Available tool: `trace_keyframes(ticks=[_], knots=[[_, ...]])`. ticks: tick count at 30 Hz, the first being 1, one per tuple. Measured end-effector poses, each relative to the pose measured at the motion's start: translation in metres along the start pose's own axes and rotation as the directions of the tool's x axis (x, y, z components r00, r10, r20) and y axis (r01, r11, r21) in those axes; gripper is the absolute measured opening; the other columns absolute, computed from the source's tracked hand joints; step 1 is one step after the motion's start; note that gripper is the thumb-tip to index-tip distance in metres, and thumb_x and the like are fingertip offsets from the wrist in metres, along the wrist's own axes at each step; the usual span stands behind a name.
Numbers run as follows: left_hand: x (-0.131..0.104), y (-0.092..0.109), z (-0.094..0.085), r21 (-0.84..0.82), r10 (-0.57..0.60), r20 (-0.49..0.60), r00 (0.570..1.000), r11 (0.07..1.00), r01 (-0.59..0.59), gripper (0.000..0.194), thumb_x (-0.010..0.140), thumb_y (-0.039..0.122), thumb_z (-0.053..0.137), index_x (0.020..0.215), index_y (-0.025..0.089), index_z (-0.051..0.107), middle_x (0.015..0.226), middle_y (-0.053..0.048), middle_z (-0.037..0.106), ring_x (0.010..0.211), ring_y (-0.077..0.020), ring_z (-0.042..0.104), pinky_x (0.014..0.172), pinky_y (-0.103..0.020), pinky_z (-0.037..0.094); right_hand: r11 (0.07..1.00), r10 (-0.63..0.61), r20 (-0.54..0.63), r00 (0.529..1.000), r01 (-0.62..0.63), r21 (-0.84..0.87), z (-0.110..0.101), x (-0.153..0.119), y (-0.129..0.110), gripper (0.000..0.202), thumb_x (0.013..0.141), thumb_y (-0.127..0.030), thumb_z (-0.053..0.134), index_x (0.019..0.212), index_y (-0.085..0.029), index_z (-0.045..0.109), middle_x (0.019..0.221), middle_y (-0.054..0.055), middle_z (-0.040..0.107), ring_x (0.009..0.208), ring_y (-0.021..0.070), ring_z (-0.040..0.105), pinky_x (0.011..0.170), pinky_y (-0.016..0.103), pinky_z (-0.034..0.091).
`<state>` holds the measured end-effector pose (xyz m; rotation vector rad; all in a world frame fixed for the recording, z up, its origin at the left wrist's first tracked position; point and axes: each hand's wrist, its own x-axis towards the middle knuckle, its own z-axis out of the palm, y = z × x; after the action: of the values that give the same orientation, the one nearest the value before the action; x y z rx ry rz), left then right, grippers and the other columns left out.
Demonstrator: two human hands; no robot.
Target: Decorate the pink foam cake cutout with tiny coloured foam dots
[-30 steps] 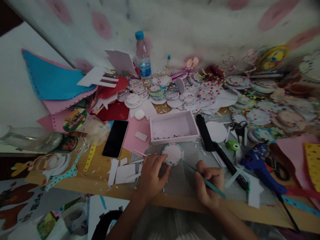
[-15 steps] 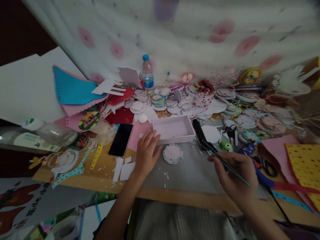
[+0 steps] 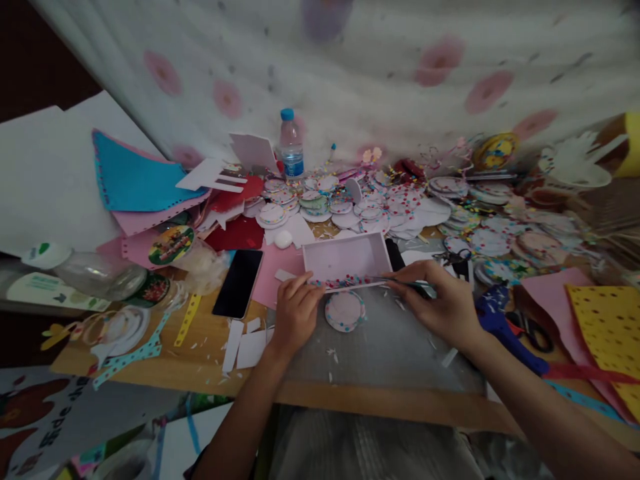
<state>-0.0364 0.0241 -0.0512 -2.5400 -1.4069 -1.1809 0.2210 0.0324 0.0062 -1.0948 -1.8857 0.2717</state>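
In the head view a shallow white box (image 3: 345, 257) tips towards me. Small red and blue beads (image 3: 345, 280) lie in a row along its near wall. My left hand (image 3: 299, 310) grips the box's near left corner with bent fingers. My right hand (image 3: 440, 300) is closed round a pair of tweezers (image 3: 403, 283), whose tips reach over the near right corner among the beads. Just in front of the box, a round white disc (image 3: 345, 311) with small coloured dots round its edge lies on the grey mat (image 3: 370, 360).
Piles of decorated discs (image 3: 370, 203) spread along the back, beside a water bottle (image 3: 291, 147). A phone (image 3: 238, 283) lies to the left with paper scraps. At the right are a blue-handled tool (image 3: 505, 333), scissors (image 3: 533, 332) and yellow sheets (image 3: 605, 327).
My right hand has moved left with the tweezers, bringing their tips to the box. The box is now tipped towards me, showing beads along its near wall. My left hand has closed on its corner.
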Motion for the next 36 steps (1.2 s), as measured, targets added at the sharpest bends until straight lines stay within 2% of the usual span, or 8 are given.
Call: trace_keyframes(ticks=[4, 8, 11, 18, 24, 31, 36], knots=[[0.0, 0.0, -0.001, -0.013, 0.005, -0.016, 1.0, 1.0, -0.005, 0.024, 0.09, 0.007, 0.05, 0.099, 0.021, 0.067, 0.091, -0.004, 0.075, 0.113, -0.0233, 0.062, 0.092, -0.042, 0.042, 0.995, -0.079, 0.083, 0.993, 0.083, -0.047, 0.013, 0.015, 0.004, 0.015, 0.082, -0.014, 0.063, 0.076, -0.026, 0.058, 0.079, 0.0, 0.074, 0.069, 0.02, 0.065, 0.069, 0.039, 0.047], [0.0, 0.0, -0.001, -0.023, 0.004, -0.032, 0.999, 1.0, -0.005, 0.025, 0.09, 0.005, 0.05, 0.099, 0.021, 0.067, 0.091, -0.004, 0.076, 0.111, -0.0231, 0.062, 0.091, -0.042, 0.042, 0.987, -0.132, 0.2, 0.971, 0.147, -0.065, 0.026, 0.024, 0.01, 0.022, 0.077, -0.003, 0.056, 0.077, -0.025, 0.055, 0.078, -0.002, 0.073, 0.07, 0.0188, 0.065, 0.073, 0.038, 0.042], [0.0, 0.0, -0.002, -0.028, 0.011, -0.024, 1.0, 1.0, -0.012, 0.026, 0.089, 0.005, 0.05, 0.1, 0.022, 0.067, 0.092, -0.003, 0.076, 0.111, -0.023, 0.062, 0.092, -0.042, 0.042, 0.974, -0.17, 0.279, 0.945, 0.203, -0.097, 0.034, 0.026, 0.015, 0.023, 0.076, -0.001, 0.054, 0.078, -0.024, 0.051, 0.073, -0.003, 0.07, 0.067, 0.0173, 0.064, 0.077, 0.037, 0.039], [0.001, 0.0, -0.001, -0.034, 0.024, -0.056, 0.998, 0.999, -0.026, 0.025, 0.088, 0.004, 0.053, 0.099, 0.021, 0.067, 0.089, -0.003, 0.076, 0.11, -0.0227, 0.063, 0.091, -0.04, 0.041, 0.945, -0.145, 0.381, 0.913, 0.242, -0.22, 0.03, 0.031, 0.021, 0.02, 0.077, -0.002, 0.049, 0.077, -0.022, 0.049, 0.07, -0.002, 0.068, 0.065, 0.0166, 0.064, 0.081, 0.037, 0.037], [0.002, 0.0, -0.002, -0.048, 0.029, -0.067, 0.997, 0.998, -0.032, 0.023, 0.087, 0.005, 0.055, 0.099, 0.02, 0.068, 0.09, -0.003, 0.076, 0.109, -0.0226, 0.063, 0.09, -0.039, 0.041, 0.938, -0.126, 0.404, 0.906, 0.241, -0.249, 0.029, 0.031, 0.019, 0.018, 0.079, -0.003, 0.049, 0.076, -0.021, 0.05, 0.068, -0.001, 0.066, 0.064, 0.0175, 0.063, 0.083, 0.038, 0.038], [0.003, 0.0, -0.004, -0.051, 0.039, -0.063, 0.997, 0.998, -0.042, 0.024, 0.087, 0.005, 0.054, 0.099, 0.02, 0.068, 0.089, -0.003, 0.076, 0.108, -0.022, 0.063, 0.09, -0.038, 0.041, 0.972, -0.105, 0.403, 0.909, 0.179, -0.15, 0.035, 0.033, 0.012, 0.02, 0.076, -0.001, 0.051, 0.077, -0.021, 0.052, 0.068, -0.003, 0.066, 0.064, 0.0152, 0.062, 0.087, 0.038, 0.035], [0.003, 0.0, -0.004, -0.051, 0.048, -0.063, 0.997, 0.997, -0.051, 0.024, 0.088, 0.005, 0.053, 0.1, 0.02, 0.068, 0.089, -0.003, 0.076, 0.108, -0.0218, 0.063, 0.09, -0.038, 0.041, 0.974, -0.126, 0.406, 0.905, 0.191, -0.124, 0.042, 0.036, 0.009, 0.02, 0.077, -0.001, 0.049, 0.076, -0.021, 0.053, 0.067, -0.003, 0.065, 0.065, 0.0159, 0.062, 0.086, 0.037, 0.034]])
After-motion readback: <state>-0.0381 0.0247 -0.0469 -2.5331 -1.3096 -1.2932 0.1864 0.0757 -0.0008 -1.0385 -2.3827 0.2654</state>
